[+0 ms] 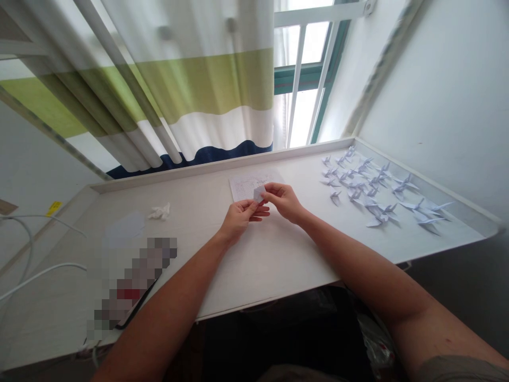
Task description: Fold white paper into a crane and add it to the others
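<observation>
Both hands meet over the middle of the white desk (258,265) and pinch one small folded piece of white paper (259,194). My left hand (240,216) grips its lower left side with closed fingers. From the right, my right hand (283,200) holds the paper's upper edge between thumb and fingers. A printed sheet of paper (248,184) lies flat on the desk just behind the hands.
Several folded paper cranes (369,185) stand in rows at the desk's right end. A crumpled white scrap (160,212) and a flat pale sheet (125,228) lie at the left, next to a blurred-out object (131,281). White cables (32,276) run off the left. Striped curtain (178,90) and window behind.
</observation>
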Action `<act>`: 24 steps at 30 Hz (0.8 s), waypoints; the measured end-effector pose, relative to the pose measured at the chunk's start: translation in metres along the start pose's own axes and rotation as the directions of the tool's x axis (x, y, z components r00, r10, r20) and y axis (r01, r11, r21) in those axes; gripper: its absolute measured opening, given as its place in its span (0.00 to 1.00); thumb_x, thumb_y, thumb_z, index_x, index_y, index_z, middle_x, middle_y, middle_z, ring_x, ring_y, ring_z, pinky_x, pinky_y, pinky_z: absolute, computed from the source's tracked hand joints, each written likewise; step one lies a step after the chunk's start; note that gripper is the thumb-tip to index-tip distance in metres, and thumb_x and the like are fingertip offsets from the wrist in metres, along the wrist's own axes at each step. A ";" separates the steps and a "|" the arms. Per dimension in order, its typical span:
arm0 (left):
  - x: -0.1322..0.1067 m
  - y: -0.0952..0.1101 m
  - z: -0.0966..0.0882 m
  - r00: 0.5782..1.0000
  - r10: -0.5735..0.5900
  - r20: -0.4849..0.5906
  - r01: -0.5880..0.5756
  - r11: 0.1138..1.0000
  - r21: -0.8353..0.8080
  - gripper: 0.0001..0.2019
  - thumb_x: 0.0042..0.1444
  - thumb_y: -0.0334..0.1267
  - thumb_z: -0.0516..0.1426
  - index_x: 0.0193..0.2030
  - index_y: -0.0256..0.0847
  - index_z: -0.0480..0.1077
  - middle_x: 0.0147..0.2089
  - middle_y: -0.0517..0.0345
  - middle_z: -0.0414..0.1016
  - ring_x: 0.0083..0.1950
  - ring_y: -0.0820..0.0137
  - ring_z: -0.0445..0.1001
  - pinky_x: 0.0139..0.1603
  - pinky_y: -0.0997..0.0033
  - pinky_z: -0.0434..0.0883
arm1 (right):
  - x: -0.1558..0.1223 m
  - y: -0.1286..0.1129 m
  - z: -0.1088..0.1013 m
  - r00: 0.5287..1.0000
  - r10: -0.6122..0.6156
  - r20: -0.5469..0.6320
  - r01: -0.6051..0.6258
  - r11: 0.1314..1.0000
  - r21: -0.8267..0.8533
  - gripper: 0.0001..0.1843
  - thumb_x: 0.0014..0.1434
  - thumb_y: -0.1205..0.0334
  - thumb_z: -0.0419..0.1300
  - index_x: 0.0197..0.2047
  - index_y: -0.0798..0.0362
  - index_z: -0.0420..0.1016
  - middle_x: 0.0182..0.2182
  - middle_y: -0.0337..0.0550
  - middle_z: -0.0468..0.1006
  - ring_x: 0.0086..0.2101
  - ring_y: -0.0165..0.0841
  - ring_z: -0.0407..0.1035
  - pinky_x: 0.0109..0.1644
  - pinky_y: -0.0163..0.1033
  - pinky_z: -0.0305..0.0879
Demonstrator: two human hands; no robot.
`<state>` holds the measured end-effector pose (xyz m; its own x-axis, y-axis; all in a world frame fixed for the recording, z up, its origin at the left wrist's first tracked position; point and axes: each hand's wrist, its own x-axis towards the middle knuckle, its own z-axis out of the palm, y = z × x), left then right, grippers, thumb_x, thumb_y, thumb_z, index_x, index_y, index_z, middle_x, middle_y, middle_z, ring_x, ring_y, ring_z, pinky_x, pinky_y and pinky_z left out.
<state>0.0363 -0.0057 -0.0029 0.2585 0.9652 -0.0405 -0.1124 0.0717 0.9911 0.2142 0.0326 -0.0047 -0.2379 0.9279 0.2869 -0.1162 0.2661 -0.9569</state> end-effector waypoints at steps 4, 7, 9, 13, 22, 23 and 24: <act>0.001 -0.003 -0.001 0.998 -0.018 0.053 0.018 1.000 0.005 0.22 0.59 0.57 0.69 0.45 0.37 0.81 0.48 0.43 0.87 0.46 0.60 0.87 0.51 0.61 0.76 | 0.000 -0.003 -0.001 1.000 0.027 -0.006 -0.027 1.000 -0.017 0.26 0.54 0.36 0.73 0.33 0.52 0.79 0.29 0.41 0.80 0.31 0.33 0.73 0.39 0.42 0.71; 0.001 -0.004 -0.002 0.997 -0.014 0.071 0.014 1.000 -0.001 0.24 0.57 0.58 0.70 0.46 0.38 0.81 0.49 0.43 0.87 0.46 0.60 0.86 0.51 0.61 0.75 | 0.001 -0.002 -0.003 0.999 0.039 0.006 -0.039 0.999 -0.034 0.27 0.56 0.34 0.71 0.33 0.52 0.79 0.29 0.40 0.80 0.31 0.33 0.71 0.39 0.41 0.70; 0.002 -0.004 -0.002 0.997 -0.011 0.074 0.011 1.000 0.000 0.25 0.57 0.59 0.70 0.47 0.38 0.81 0.50 0.43 0.87 0.46 0.59 0.86 0.51 0.61 0.75 | 0.002 0.000 -0.005 0.999 0.024 0.037 -0.020 0.995 -0.102 0.28 0.59 0.33 0.68 0.30 0.52 0.76 0.27 0.39 0.77 0.30 0.32 0.69 0.37 0.41 0.67; 0.000 -0.002 0.001 0.998 -0.024 0.055 0.022 0.999 0.037 0.24 0.57 0.57 0.70 0.46 0.37 0.82 0.48 0.42 0.87 0.46 0.58 0.86 0.49 0.60 0.76 | 0.001 0.000 -0.006 0.998 -0.028 0.062 0.042 0.973 -0.228 0.29 0.60 0.34 0.67 0.25 0.51 0.70 0.22 0.37 0.71 0.27 0.31 0.62 0.32 0.40 0.60; 0.001 0.000 0.002 0.993 0.088 -0.079 -0.083 0.994 0.069 0.26 0.51 0.59 0.73 0.39 0.34 0.82 0.38 0.44 0.87 0.41 0.58 0.86 0.48 0.59 0.78 | 0.002 0.007 -0.004 0.997 -0.066 0.035 0.074 0.959 -0.273 0.24 0.59 0.37 0.68 0.36 0.52 0.77 0.24 0.34 0.70 0.26 0.29 0.63 0.30 0.38 0.60; 0.001 0.000 0.001 0.990 0.095 -0.103 -0.090 0.995 0.053 0.26 0.51 0.59 0.73 0.38 0.35 0.81 0.37 0.45 0.87 0.41 0.58 0.86 0.48 0.59 0.79 | 0.002 0.008 -0.004 0.996 -0.084 0.013 0.084 0.958 -0.273 0.24 0.59 0.38 0.69 0.41 0.52 0.78 0.25 0.34 0.71 0.27 0.30 0.64 0.31 0.38 0.62; 0.002 0.000 0.001 0.986 0.103 -0.127 -0.099 0.994 0.037 0.26 0.50 0.59 0.73 0.38 0.35 0.81 0.37 0.45 0.87 0.42 0.59 0.86 0.48 0.59 0.79 | 0.002 0.008 -0.004 0.994 -0.105 -0.003 0.100 0.955 -0.278 0.23 0.59 0.40 0.70 0.45 0.51 0.78 0.26 0.34 0.73 0.27 0.30 0.66 0.32 0.38 0.64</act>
<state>0.0375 -0.0043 -0.0024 0.1211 0.9916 0.0462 -0.1021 -0.0339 0.9942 0.2164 0.0378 -0.0115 -0.2214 0.8958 0.3854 0.1332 0.4193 -0.8980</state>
